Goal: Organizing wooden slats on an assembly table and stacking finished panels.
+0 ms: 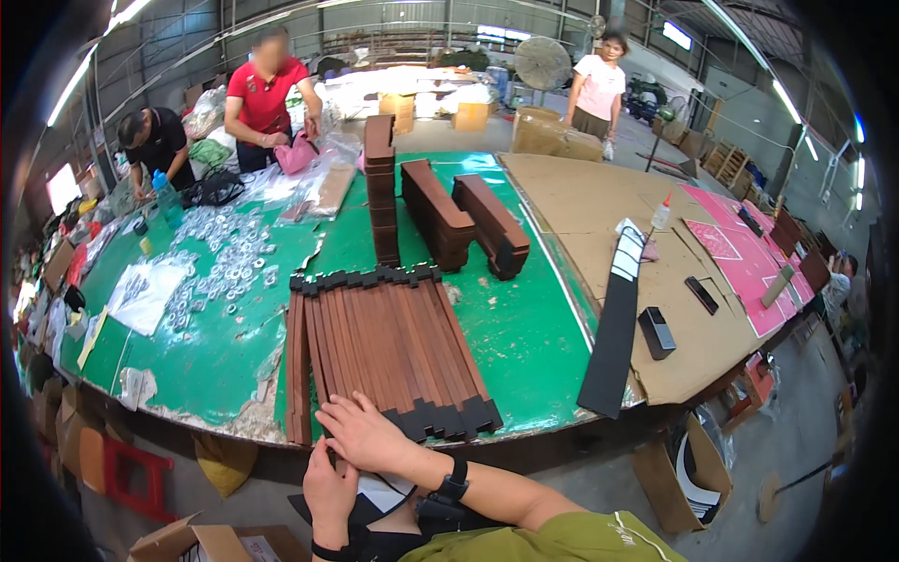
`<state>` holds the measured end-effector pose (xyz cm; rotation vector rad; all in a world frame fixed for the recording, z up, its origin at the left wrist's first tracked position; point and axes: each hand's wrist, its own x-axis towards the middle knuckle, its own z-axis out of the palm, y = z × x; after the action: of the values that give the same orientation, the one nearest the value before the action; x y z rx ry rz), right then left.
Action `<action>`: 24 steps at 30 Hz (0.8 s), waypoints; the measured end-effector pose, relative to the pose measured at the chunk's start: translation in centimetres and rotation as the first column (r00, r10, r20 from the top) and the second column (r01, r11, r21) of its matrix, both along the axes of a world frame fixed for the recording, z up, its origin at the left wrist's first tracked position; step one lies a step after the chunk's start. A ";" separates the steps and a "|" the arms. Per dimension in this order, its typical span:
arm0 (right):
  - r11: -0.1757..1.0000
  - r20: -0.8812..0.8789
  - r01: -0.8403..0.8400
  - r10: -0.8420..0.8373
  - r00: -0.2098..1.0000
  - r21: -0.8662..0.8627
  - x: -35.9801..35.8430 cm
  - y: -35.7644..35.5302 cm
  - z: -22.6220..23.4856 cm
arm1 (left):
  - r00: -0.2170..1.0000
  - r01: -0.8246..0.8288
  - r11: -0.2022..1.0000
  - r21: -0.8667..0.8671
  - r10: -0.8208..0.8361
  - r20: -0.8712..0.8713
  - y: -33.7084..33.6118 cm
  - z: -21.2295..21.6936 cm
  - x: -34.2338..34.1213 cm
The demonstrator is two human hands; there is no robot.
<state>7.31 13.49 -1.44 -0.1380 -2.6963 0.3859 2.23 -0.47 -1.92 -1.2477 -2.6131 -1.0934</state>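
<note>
Green workshop table (524, 361) held brown, black-ended strips (384, 342) side by side at its near edge; the right hand (363, 436) lay outstretched on them; the left hand (330, 487) curled just below, its grip unclear.

We see reddish-brown strips (375, 347) with black ends and a green counter (524, 347). Our shirt (552, 543) is olive green. The long band (611, 342) is black with white stripes at one end, the cardboard (581, 206) tan, the sheet (735, 267) pink with white lines, the stool (114, 473) red.
</note>
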 end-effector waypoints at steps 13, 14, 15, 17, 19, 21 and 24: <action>1.000 -0.018 0.019 -0.020 1.000 -0.015 -0.4 0.5 -0.5 | 0.997 -0.056 0.996 0.068 0.052 0.058 0.9 -1.1 -1.8; 1.000 -0.017 0.014 -0.015 1.000 -0.021 -0.4 0.5 -0.5 | 0.996 -0.062 0.997 0.050 0.059 0.066 1.0 -1.0 -1.8; 1.000 -0.013 0.005 -0.005 1.000 -0.028 -0.4 0.3 -0.5 | 0.996 -0.064 0.996 0.056 0.061 0.061 0.8 -0.9 -1.8; 1.000 -0.006 0.006 -0.006 1.000 -0.018 -0.5 0.2 -0.4 | 0.997 -0.064 0.996 0.066 0.061 0.048 0.7 -1.2 -1.9; 1.000 -0.012 0.007 -0.007 1.000 -0.002 -0.5 0.1 -0.8 | 0.998 -0.068 0.993 0.095 0.067 0.011 0.8 -1.6 -1.8; 1.000 -0.007 0.013 -0.013 1.000 0.016 -0.6 0.2 -1.0 | 0.998 -0.057 0.995 0.079 0.056 0.010 0.8 -1.6 -1.8; 1.000 -0.003 0.019 -0.019 1.000 0.000 -0.7 0.6 -1.0 | 0.998 -0.049 0.995 0.086 0.046 0.039 1.3 -1.6 -1.8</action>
<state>6.63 14.07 -2.48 -0.1623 -2.6905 0.3796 0.46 0.83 -3.48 -1.1528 -2.5767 -1.2182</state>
